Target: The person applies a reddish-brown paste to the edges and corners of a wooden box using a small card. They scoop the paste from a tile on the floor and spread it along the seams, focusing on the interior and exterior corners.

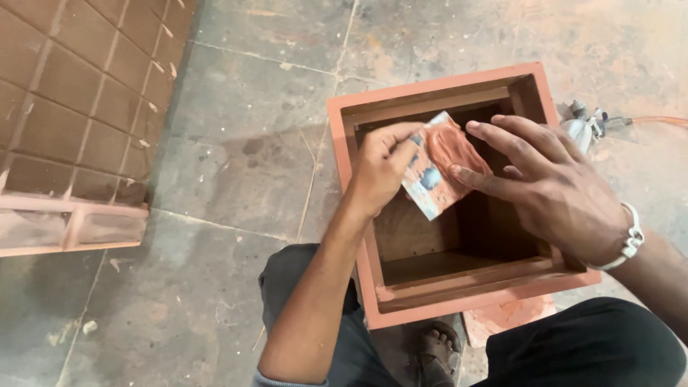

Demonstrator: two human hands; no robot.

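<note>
A square open wooden box with a reddish-brown rim sits on the floor between my knees, its dark inside facing up. Over its opening my left hand pinches a small flat card by its left edge. A lump of reddish-brown paste lies on the card's upper part. My right hand reaches in from the right, its fingers spread, with the fingertips touching the paste. A light band is on my right wrist.
A spray gun with an orange hose lies on the floor just right of the box. A large brown panel with a grid of squares lies at the left. A paste-smeared patch shows under the box's near corner, by my sandalled foot.
</note>
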